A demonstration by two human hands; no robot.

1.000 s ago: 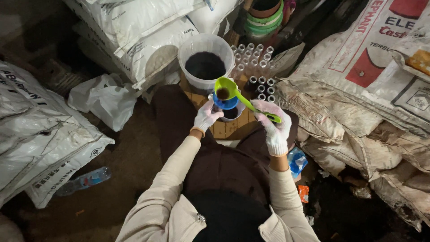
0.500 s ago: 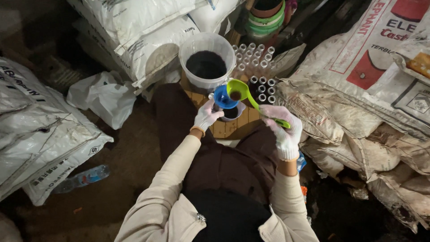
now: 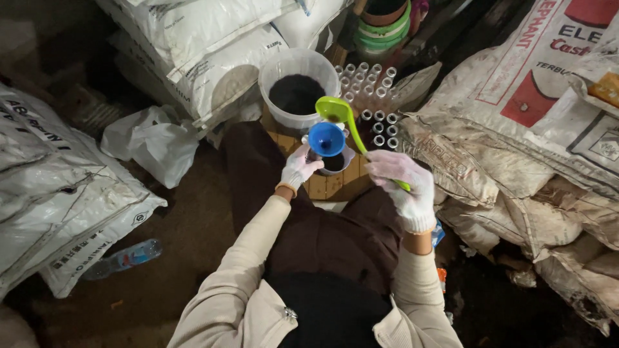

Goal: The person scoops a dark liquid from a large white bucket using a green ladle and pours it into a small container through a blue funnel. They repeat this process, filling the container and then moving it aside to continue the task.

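We see the left hand [image 3: 300, 169], gloved, closed in a narrow grip on the small dark container [image 3: 336, 161] that carries one blue funnel [image 3: 326, 138]. The right hand [image 3: 403, 187], also gloved, holds the handle of one green ladle [image 3: 338, 111], whose bowl hangs just above the funnel, before one white bucket [image 3: 295, 69] of dark powder. We count some fifteen small vials [image 3: 377, 96] beside the bucket. Since half a second ago, the ladle has swung from the funnel's right towards the bucket.
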